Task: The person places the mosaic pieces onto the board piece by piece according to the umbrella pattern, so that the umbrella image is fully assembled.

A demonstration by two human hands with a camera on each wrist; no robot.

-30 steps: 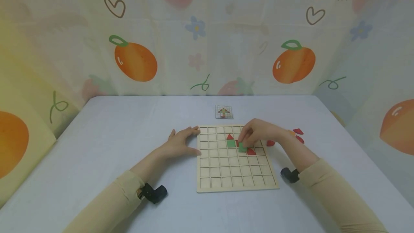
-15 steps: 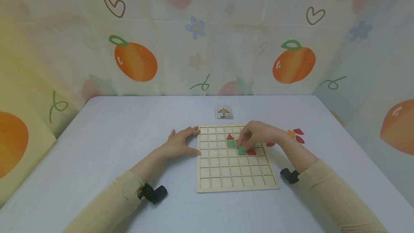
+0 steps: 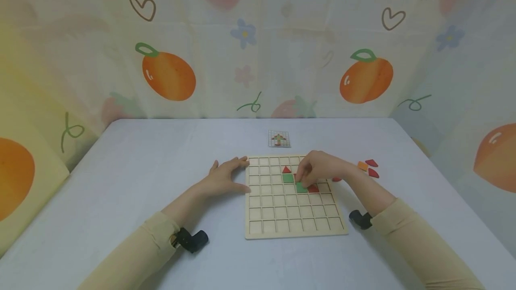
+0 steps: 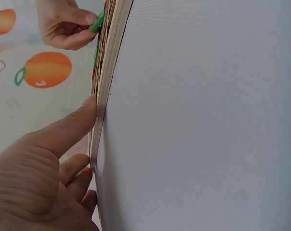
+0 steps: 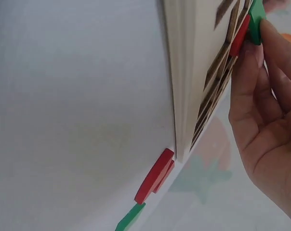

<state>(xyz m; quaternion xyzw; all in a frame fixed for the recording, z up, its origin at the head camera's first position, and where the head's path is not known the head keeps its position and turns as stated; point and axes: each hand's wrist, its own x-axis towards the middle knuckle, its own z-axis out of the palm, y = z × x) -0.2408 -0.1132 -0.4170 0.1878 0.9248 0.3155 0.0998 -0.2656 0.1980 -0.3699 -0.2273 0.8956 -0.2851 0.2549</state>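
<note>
A wooden grid board (image 3: 278,214) lies flat on the white table. My right hand (image 3: 320,167) is over its right half and pinches a green square tile (image 3: 302,187) between thumb and fingertips. In the left wrist view that green tile (image 4: 98,22) looks tilted against the grid. Beside it on the board is a red tile (image 3: 313,189). Another green square tile (image 3: 288,178) sits in a cell, below a red triangle tile (image 3: 286,170). My left hand (image 3: 223,176) touches the board's left edge with thumb and fingers spread. Part of the grid is hidden under my right hand.
Behind the board lies a small pattern card (image 3: 279,138). Right of the board are loose tiles: an orange square (image 3: 363,166), red pieces (image 3: 373,173) and, in the right wrist view, a green piece (image 5: 130,217). A fruit-printed cloth (image 3: 258,57) hangs behind the table.
My right hand has moved slightly down and left with the green tile, which has come lower onto the cell beside the red tile. The left hand has stayed at the board's edge.
</note>
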